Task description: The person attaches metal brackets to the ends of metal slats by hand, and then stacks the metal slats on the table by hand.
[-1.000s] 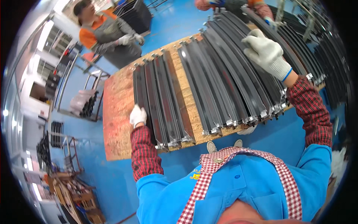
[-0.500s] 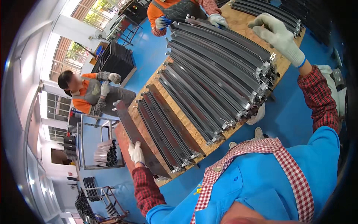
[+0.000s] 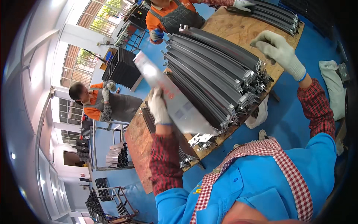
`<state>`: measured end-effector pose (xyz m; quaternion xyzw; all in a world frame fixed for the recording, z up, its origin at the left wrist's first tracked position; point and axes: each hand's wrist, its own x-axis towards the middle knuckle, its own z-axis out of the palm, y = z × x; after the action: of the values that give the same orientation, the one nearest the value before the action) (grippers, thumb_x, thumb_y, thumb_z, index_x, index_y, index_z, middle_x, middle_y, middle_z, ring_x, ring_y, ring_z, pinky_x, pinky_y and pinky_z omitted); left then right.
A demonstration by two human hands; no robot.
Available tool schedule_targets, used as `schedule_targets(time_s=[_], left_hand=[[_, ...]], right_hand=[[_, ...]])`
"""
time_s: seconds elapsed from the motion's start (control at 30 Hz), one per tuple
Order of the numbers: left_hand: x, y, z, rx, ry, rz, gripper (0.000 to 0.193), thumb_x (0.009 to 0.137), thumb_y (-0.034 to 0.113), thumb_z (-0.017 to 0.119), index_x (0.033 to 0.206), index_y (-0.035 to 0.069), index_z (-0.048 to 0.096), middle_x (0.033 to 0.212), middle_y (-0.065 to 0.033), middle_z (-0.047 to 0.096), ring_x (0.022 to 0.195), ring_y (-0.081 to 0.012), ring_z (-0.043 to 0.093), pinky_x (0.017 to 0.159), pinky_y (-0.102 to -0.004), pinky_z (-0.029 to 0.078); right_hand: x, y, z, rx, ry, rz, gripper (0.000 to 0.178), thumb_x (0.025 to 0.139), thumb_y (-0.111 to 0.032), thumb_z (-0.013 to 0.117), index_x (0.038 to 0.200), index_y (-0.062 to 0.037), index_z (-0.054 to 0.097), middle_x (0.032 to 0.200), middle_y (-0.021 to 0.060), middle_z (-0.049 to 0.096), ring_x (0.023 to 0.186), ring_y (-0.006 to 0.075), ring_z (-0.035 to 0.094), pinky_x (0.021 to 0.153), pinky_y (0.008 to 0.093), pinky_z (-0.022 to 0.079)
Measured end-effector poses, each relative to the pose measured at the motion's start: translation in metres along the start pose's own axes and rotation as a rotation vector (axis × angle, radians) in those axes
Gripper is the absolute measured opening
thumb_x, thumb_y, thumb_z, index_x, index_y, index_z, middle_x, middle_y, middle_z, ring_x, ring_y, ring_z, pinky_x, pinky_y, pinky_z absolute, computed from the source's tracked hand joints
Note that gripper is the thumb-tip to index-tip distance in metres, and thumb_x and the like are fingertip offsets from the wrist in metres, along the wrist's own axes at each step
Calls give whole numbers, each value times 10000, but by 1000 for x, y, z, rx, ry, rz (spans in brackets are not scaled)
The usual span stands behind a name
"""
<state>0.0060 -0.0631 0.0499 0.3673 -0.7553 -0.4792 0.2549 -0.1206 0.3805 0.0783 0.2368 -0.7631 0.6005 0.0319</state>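
Note:
My left hand (image 3: 158, 106), in a white knit glove, grips the left edge of a long metal strip (image 3: 182, 104). This strip is tilted above the table, its broad face bright with reflection and a silver bracket at its near end. Beneath and beside it lies a row of dark curved metal strips (image 3: 214, 59), with silver brackets clustered at their near ends. My right hand (image 3: 278, 52), also gloved, is raised over the table's right edge, fingers loosely curled and apart from the thumb, with nothing visible in it.
The wooden table (image 3: 231, 24) carries another stack of strips (image 3: 276, 15) at its far right. A co-worker (image 3: 175, 16) stands across it, one gloved hand on that stack. Another person (image 3: 108, 100) stands at the left. Beyond are a dark stack (image 3: 121, 67) and a metal rack (image 3: 95, 145).
My left hand has lifted the strip from the table's left end and carried it rightward over the others. My right hand stays raised. The co-worker across has moved a hand to the far-right stack.

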Motion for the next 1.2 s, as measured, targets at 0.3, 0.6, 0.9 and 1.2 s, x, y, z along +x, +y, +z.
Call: schedule_targets(time_s=[0.3,0.6,0.9,1.2], left_hand=[[-9,62,122,-200,-93,23,481,868,272,661,1230,-45,660,883,-92,674,735,-180,587,697,-279,484],[-17,78,134,-144,-221,144,543,839,223,612,1303,-60,606,890,-103,672,746,-186,571,696,-279,462],[4,85,145,-279,-229,162,587,852,206,578,1373,-61,541,1088,-145,667,764,-207,592,741,-314,501],[-48,43,50,-318,-451,-58,469,984,300,583,1374,40,580,886,-83,648,630,-120,566,551,-246,473]], right_hand=[[-25,33,-76,35,72,159,234,979,-242,584,1063,-52,690,726,-22,569,535,49,440,456,205,349],[-11,44,-46,161,-60,260,240,959,-245,600,1045,-39,690,754,2,615,524,61,461,469,223,375],[-10,-3,28,142,-263,116,200,928,-105,576,1000,3,728,774,20,645,586,71,483,543,215,397],[-57,-35,38,134,-119,-121,214,848,-55,602,996,15,740,840,44,686,637,93,508,596,229,409]])
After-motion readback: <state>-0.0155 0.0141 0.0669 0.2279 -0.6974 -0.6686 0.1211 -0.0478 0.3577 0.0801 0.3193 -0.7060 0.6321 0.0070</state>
